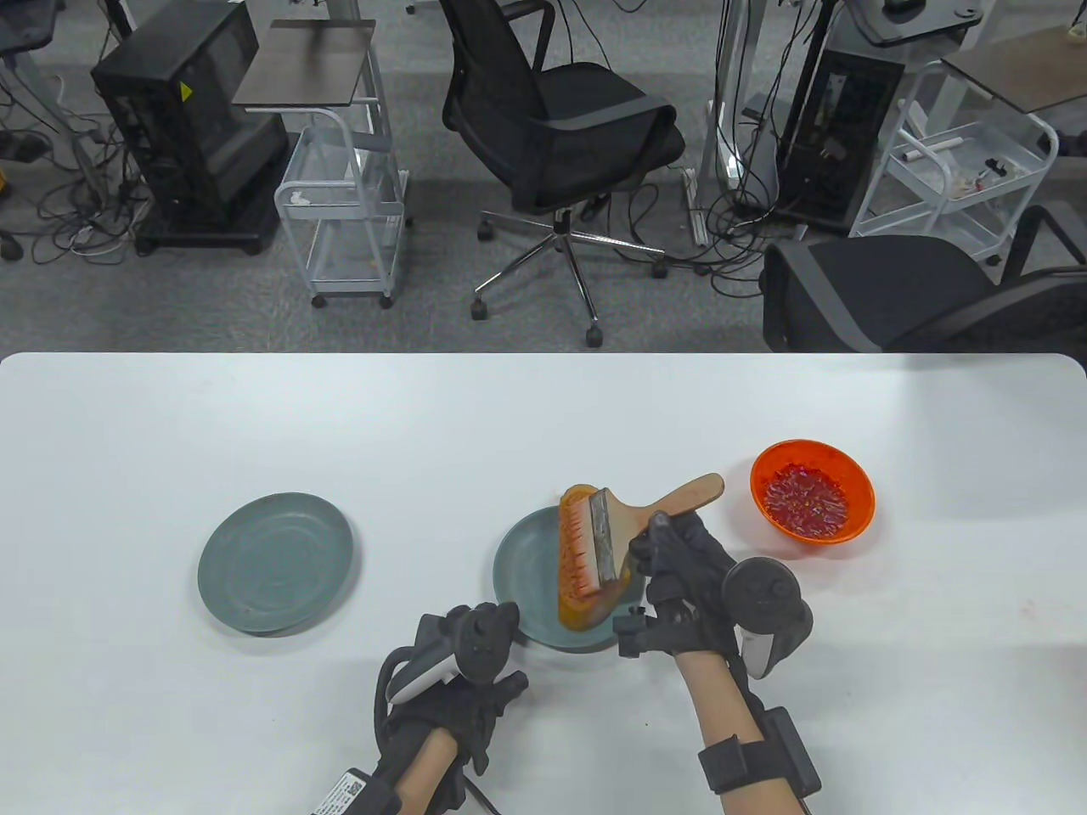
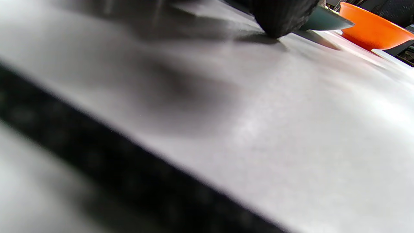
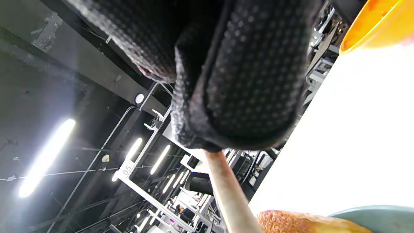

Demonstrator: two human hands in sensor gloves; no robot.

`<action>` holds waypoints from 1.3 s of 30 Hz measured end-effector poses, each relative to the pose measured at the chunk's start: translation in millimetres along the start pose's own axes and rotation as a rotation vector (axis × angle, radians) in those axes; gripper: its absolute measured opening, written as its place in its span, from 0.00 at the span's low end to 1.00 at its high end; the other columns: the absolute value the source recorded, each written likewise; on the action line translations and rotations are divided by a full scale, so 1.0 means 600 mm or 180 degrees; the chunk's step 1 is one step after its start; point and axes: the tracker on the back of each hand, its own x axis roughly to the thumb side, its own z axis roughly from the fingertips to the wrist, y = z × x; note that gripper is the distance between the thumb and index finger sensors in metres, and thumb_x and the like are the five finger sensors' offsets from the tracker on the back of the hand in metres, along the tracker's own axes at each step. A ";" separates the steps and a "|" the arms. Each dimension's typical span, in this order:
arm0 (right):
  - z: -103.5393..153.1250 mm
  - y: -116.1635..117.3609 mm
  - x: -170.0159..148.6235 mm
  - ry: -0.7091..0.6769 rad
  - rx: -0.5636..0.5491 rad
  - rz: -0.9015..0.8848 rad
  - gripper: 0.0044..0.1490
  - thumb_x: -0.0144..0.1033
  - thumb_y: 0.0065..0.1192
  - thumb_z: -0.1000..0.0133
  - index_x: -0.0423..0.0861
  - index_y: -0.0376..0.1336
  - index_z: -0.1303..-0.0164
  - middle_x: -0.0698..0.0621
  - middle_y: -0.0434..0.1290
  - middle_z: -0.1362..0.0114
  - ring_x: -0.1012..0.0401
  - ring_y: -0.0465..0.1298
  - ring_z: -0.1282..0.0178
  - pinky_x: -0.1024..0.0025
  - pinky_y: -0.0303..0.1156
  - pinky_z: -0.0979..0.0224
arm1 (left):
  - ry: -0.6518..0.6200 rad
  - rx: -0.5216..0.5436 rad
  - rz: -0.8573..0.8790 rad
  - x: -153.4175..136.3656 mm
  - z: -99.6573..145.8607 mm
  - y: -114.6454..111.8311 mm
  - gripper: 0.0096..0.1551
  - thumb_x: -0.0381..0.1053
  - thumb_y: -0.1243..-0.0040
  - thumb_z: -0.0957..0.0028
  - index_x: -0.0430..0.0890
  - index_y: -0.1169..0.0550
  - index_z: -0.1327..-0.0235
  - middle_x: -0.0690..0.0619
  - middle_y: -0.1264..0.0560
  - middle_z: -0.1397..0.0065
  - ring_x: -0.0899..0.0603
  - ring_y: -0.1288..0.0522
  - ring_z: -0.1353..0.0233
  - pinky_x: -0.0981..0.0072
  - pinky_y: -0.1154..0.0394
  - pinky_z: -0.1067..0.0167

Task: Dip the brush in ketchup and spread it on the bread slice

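A bread slice (image 1: 582, 607) lies on a teal plate (image 1: 526, 569) near the table's front middle. My right hand (image 1: 679, 564) grips the wooden handle of a wide brush (image 1: 633, 522). Its ketchup-stained bristles (image 1: 576, 552) lie across the bread. An orange bowl of ketchup (image 1: 811, 501) stands to the right of the plate. My left hand (image 1: 475, 649) rests on the table at the plate's front-left rim. In the left wrist view a fingertip (image 2: 281, 16) touches the table beside the rim (image 2: 326, 21). The right wrist view shows my gloved fingers (image 3: 242, 81), the handle (image 3: 226, 191) and the bread (image 3: 300, 221).
A second, empty teal plate (image 1: 276, 564) sits at the left of the white table (image 1: 170, 424). Office chairs, carts and computer cases stand beyond the far edge.
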 end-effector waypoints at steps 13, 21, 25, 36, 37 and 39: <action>0.008 0.014 0.017 -0.0067 -0.0003 -0.0226 0.29 0.31 0.70 0.40 0.24 0.70 0.39 0.26 0.79 0.49 0.54 0.91 0.63 0.71 0.92 0.64 | -0.0001 -0.0010 0.0002 -0.001 0.000 0.000 0.46 0.61 0.54 0.34 0.51 0.66 0.21 0.44 0.63 0.14 0.31 0.67 0.18 0.32 0.62 0.30; -0.002 -0.003 -0.010 0.0030 -0.0216 0.0094 0.29 0.30 0.70 0.41 0.23 0.70 0.39 0.26 0.79 0.50 0.53 0.91 0.63 0.70 0.92 0.64 | -0.0020 -0.0014 0.0021 -0.001 0.000 0.000 0.46 0.61 0.54 0.34 0.52 0.66 0.21 0.44 0.63 0.14 0.31 0.67 0.18 0.33 0.62 0.31; -0.010 -0.030 -0.002 -0.0271 -0.0485 0.0262 0.29 0.32 0.69 0.40 0.25 0.70 0.38 0.27 0.79 0.49 0.55 0.91 0.62 0.71 0.92 0.64 | -0.0014 -0.0027 0.0014 -0.001 -0.001 0.000 0.46 0.61 0.54 0.34 0.51 0.66 0.21 0.44 0.63 0.15 0.31 0.67 0.18 0.32 0.62 0.31; 0.005 0.013 -0.017 0.0185 -0.0143 -0.0212 0.29 0.30 0.70 0.40 0.23 0.70 0.39 0.25 0.79 0.49 0.53 0.91 0.63 0.70 0.92 0.64 | -0.0034 -0.0017 0.0031 -0.002 0.000 -0.001 0.46 0.61 0.54 0.33 0.52 0.66 0.21 0.44 0.63 0.15 0.31 0.68 0.18 0.33 0.63 0.31; 0.001 0.004 -0.014 0.0088 -0.0214 -0.0122 0.29 0.29 0.70 0.40 0.22 0.70 0.39 0.25 0.79 0.49 0.52 0.91 0.63 0.70 0.92 0.64 | -0.0034 -0.0019 0.0031 -0.003 0.000 -0.001 0.46 0.61 0.54 0.34 0.52 0.66 0.21 0.45 0.63 0.15 0.31 0.68 0.18 0.33 0.63 0.31; -0.009 -0.019 -0.008 -0.0261 -0.0381 0.0377 0.29 0.30 0.69 0.41 0.23 0.70 0.40 0.26 0.79 0.50 0.54 0.91 0.63 0.71 0.92 0.64 | -0.0027 -0.0024 0.0022 -0.002 0.000 -0.001 0.46 0.61 0.54 0.34 0.52 0.66 0.21 0.45 0.63 0.15 0.31 0.67 0.18 0.33 0.63 0.31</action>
